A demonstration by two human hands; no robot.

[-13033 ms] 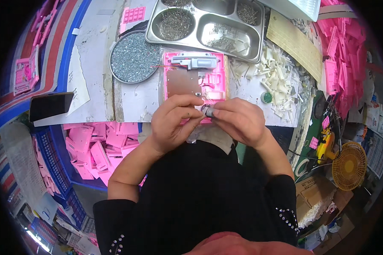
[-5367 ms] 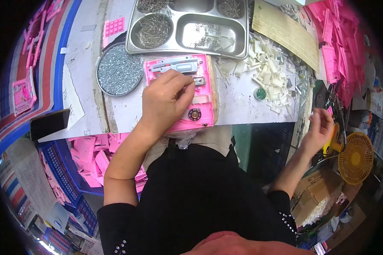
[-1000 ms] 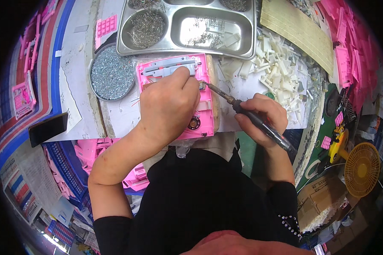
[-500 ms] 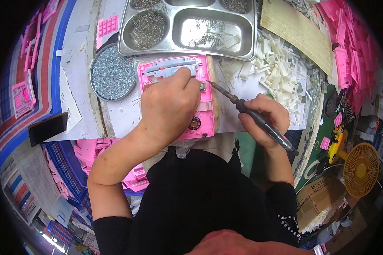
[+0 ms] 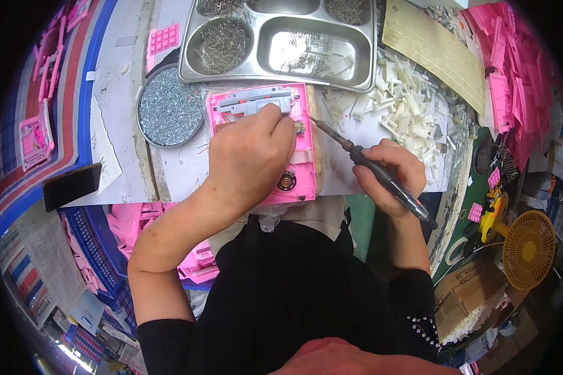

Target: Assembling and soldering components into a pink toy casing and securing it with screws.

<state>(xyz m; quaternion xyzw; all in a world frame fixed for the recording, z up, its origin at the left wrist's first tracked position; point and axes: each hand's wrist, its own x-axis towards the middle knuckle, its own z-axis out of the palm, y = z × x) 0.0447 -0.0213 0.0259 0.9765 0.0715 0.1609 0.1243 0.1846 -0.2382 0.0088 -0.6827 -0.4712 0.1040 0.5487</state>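
A pink plastic housing (image 5: 304, 169) lies on the table in front of me, with a grey slotted part (image 5: 256, 99) along its far side and a small round black speaker (image 5: 286, 181) near its close edge. Over the housing's middle, my left hand (image 5: 251, 150) is closed, its fingertips down inside; whatever they pinch is hidden beneath the hand. My right hand (image 5: 394, 175) grips a soldering iron (image 5: 385, 178) with a dark handle. The iron's thin tip points left and ends by the housing's right wall; whether it touches cannot be made out.
Behind the housing stands a metal compartment tray (image 5: 275, 78) with small metal parts. A round dish (image 5: 171, 107) of screws sits left of it. White plastic pieces (image 5: 413, 112) are heaped at right, pink parts (image 5: 519, 75) beyond. A phone (image 5: 72, 186) lies at left; a yellow fan (image 5: 528, 250) stands at right.
The view has shifted slightly. Both hands keep almost the same pose, the left over the housing and the right on the soldering iron, whose tip stays by the right wall.
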